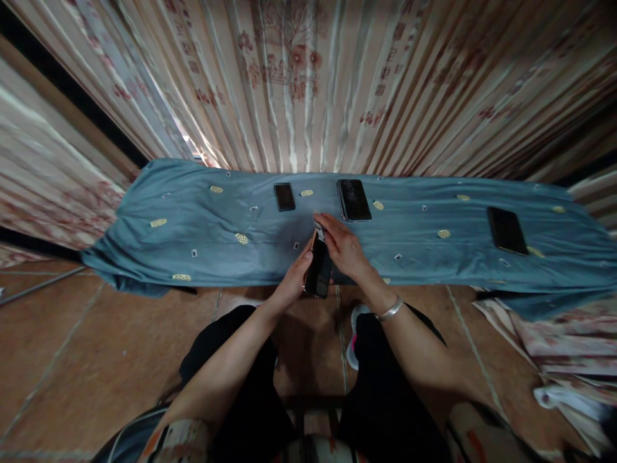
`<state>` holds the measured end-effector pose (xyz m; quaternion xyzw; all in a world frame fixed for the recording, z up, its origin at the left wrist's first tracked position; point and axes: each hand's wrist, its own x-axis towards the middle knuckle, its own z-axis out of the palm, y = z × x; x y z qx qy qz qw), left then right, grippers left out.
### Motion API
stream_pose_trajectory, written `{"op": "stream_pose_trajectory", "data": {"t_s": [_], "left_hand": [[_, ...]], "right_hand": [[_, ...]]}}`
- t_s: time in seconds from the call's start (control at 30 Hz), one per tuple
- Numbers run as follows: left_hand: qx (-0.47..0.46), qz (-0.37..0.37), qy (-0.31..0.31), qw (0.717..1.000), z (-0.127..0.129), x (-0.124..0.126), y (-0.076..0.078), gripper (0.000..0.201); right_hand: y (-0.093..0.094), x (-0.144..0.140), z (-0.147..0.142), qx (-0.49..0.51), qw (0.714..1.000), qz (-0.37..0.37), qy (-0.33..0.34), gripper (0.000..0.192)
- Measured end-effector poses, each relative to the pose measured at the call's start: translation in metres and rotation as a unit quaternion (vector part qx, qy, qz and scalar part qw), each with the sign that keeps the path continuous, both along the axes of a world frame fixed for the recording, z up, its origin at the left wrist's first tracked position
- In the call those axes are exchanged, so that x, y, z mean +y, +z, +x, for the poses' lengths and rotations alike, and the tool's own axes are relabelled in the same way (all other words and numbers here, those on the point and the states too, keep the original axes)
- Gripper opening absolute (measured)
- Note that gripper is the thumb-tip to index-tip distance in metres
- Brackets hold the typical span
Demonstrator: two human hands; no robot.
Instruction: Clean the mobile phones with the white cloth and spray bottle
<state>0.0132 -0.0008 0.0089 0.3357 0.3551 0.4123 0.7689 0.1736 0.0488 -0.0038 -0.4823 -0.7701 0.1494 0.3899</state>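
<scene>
Your knees in black trousers sit lowest in frame, tiled floor beneath. Your left hand cradles dark phone from below, fingers curled round its edge, steadying it upright at frame centre. Your right hand pinches small pale tab at phone's top end. Teal cloth spreads beyond; spare phones at 11, 12, 2 o'clock. Nothing blocks hands.
</scene>
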Motion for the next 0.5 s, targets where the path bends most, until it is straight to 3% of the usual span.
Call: {"op": "stream_pose_trajectory", "data": {"t_s": [0.23, 0.5], "left_hand": [[-0.030, -0.042, 0.016, 0.999, -0.002, 0.000, 0.008, 0.068], [-0.054, -0.027, 0.030, 0.998, -0.006, 0.004, 0.012, 0.071]], "right_hand": [[-0.004, 0.003, 0.003, 0.006, 1.000, -0.014, -0.012, 0.053], [-0.011, 0.006, 0.003, 0.020, 0.997, -0.046, -0.055, 0.054]]}}
